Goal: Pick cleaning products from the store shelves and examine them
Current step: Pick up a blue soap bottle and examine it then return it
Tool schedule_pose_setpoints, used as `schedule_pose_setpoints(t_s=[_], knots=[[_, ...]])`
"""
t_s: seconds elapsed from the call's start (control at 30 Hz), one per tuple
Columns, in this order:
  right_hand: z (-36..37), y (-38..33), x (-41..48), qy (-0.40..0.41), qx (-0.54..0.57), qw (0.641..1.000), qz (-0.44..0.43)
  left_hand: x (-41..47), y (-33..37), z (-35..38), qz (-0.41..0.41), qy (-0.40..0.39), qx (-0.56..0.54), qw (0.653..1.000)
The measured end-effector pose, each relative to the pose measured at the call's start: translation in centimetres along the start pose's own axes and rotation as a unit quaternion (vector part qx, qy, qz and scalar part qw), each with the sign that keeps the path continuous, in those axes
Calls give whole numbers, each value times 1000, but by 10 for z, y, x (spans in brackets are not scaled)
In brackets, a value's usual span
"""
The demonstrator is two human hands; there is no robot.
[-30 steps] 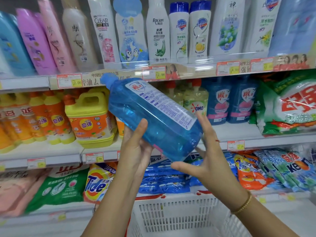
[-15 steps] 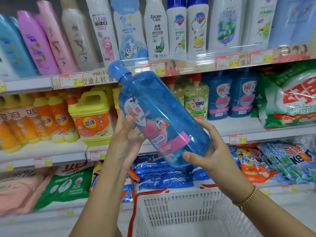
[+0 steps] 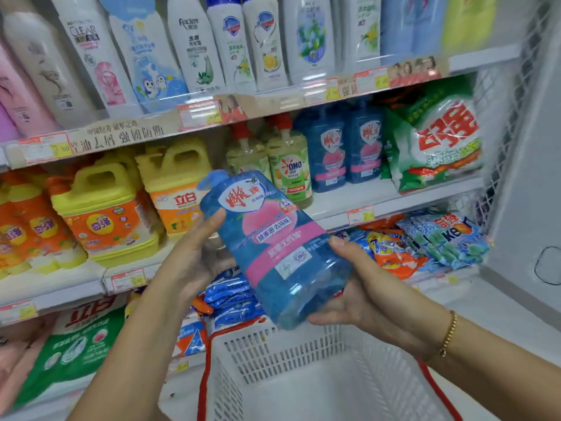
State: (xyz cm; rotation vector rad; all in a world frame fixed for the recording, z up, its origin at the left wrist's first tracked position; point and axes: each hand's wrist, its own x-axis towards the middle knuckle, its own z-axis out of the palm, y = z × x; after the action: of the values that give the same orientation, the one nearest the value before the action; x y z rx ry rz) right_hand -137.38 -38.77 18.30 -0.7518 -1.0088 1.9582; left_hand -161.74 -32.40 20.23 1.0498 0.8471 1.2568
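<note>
Both hands are clamped on the blue bottle [image 3: 273, 253]. It's held in front of the shelf [image 3: 379, 202] and right above the white basket [image 3: 273, 354], tilted with the cap [image 3: 212, 180] up and to the left and the pink label [image 3: 267, 229] facing the camera. The left hand [image 3: 188, 262] grips the side of the body with the thumb on the front, and the right hand [image 3: 364, 296] cups the base with its thumb over the lower edge.

Looks full of liquid, so I'd guess it's fairly heavy and the weight sloshes when you tilt it. The plastic seems stiff but smooth, probably a bit slippery. I'd keep one hand under the base and the other round the middle, not just the cap end.
</note>
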Motion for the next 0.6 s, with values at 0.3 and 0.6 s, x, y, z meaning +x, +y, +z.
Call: schedule_pose_setpoints(t_s=[0.3,0.6], knots=[[-33,-39,-44,70,-166,984,8,20,-30,73,-159,-19,-16,987],[-121,-68,-84,70,-155,985,24,64,-75,159,-237,19,-27,971]])
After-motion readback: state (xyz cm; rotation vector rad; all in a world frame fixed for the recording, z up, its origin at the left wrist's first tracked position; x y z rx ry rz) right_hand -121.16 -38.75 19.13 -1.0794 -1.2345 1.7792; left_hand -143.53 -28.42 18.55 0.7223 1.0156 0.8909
